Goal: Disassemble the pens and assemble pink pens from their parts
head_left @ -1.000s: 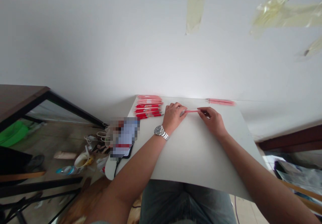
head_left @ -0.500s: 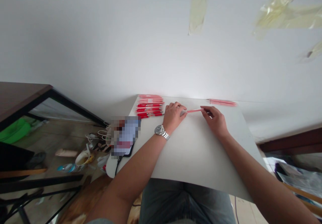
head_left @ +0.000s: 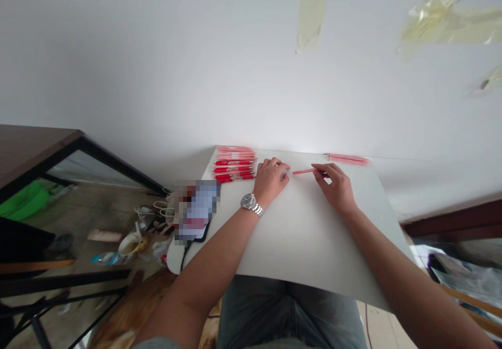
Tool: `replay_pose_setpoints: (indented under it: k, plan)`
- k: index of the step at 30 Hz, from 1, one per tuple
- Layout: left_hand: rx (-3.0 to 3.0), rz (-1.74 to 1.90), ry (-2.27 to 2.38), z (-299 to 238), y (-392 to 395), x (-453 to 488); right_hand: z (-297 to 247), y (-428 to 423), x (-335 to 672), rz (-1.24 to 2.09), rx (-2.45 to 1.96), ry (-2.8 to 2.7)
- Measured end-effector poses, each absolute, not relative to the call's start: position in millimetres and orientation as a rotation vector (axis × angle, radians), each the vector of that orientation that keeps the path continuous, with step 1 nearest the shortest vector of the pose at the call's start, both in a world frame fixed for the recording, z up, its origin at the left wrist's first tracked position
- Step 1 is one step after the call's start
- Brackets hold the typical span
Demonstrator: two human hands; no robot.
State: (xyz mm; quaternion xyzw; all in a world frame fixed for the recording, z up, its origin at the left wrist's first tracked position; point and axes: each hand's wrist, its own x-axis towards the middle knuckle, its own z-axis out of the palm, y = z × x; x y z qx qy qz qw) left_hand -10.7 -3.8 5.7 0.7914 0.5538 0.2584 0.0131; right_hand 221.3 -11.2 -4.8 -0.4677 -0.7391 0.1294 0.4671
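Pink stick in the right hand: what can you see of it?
The thin pink stick is straight and slightly blurred, so its material is hard to tell. It runs almost level over the white tabletop. The right hand pinches its right end, while its left end stops just short of the left hand.

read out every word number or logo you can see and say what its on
No text is legible.
Red and pink pens in a row: any marks too small to read.
Slim pink pen in the right hand: any marks too blurred to read.
Silver wristwatch dial: too small to read.
Black smartphone screen: pixelated, unreadable.
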Motion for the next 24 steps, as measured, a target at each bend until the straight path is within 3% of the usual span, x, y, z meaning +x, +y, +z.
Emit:
replay_pose_setpoints:
  k: [12,24]
  plan:
    - [2.465,0.776,1.748,5.8,-4.5,-11.7,-7.7,-10.7,222.9,0.395,-1.180,-1.741]
    - [2.409,0.978,1.638,3.1,-2.4,-11.5,-9.1,-8.5,225.4,0.533,-1.314,-1.612]
